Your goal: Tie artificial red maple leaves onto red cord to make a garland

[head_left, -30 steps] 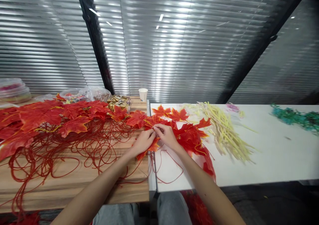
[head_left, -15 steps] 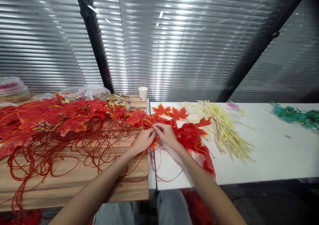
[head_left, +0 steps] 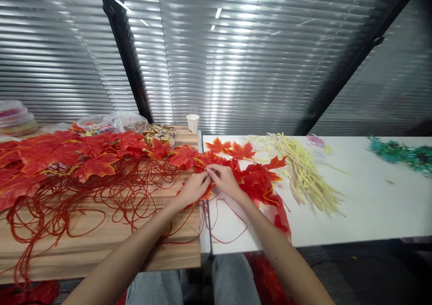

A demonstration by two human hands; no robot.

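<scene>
Over the seam between the two tables, my left hand (head_left: 195, 188) and my right hand (head_left: 222, 179) meet with fingertips pinched together. What they pinch is too small to make out; red-orange artificial maple leaves (head_left: 258, 181) lie right around and under them. Thin red cord (head_left: 232, 239) loops below my hands across the seam. Left of my hands, a large heap of the same maple leaves (head_left: 97, 165) spreads over a tangle of red cords (head_left: 131, 197).
A wooden table (head_left: 135, 255) adjoins a white table (head_left: 364, 206). A paper cup (head_left: 192, 123), gold foil wrapping (head_left: 160, 135) and plastic tubs (head_left: 15, 118) stand at the back. Pale yellow strips (head_left: 303, 174) and a green garland (head_left: 401, 154) lie to the right.
The view has shifted slightly. Both hands stay together at the same spot among the leaves, with little visible movement.
</scene>
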